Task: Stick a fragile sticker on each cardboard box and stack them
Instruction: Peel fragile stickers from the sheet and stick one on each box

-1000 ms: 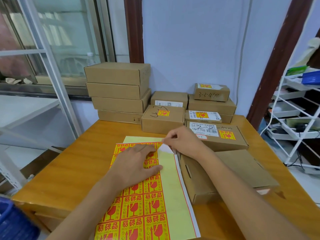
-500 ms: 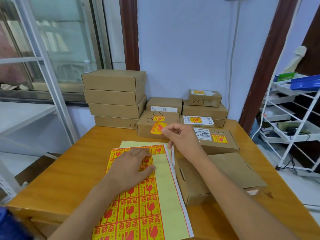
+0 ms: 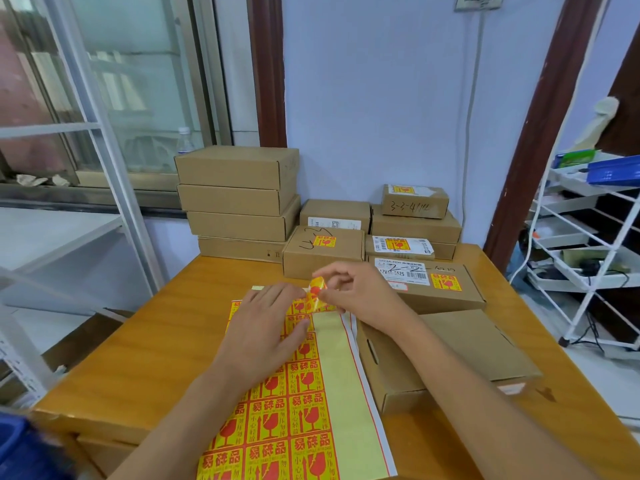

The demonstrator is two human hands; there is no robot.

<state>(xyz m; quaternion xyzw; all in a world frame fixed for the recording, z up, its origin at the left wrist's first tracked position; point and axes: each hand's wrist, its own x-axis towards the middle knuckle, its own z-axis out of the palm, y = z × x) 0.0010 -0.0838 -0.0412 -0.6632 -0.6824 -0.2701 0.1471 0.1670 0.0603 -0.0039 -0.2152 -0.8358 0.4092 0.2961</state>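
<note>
A sheet of yellow-and-red fragile stickers (image 3: 294, 403) lies on the wooden table (image 3: 145, 348). My left hand (image 3: 266, 327) presses flat on the sheet's upper part. My right hand (image 3: 356, 289) pinches one peeled fragile sticker (image 3: 316, 295), curled, just above the sheet's top edge. A plain cardboard box (image 3: 464, 348) without a sticker lies right of the sheet, under my right forearm. Behind it sits a labelled box (image 3: 433, 282) carrying a sticker.
A stack of plain boxes (image 3: 239, 202) stands at the back left against the wall. Several stickered boxes (image 3: 323, 251) are piled at the back middle and right. A white wire rack (image 3: 595, 251) stands right of the table. A window fills the left.
My right hand peeled a sticker off the sheet's top right corner, lifted it, and now holds it lower, closer to my left hand. The left hand stayed pressed on the sheet.
</note>
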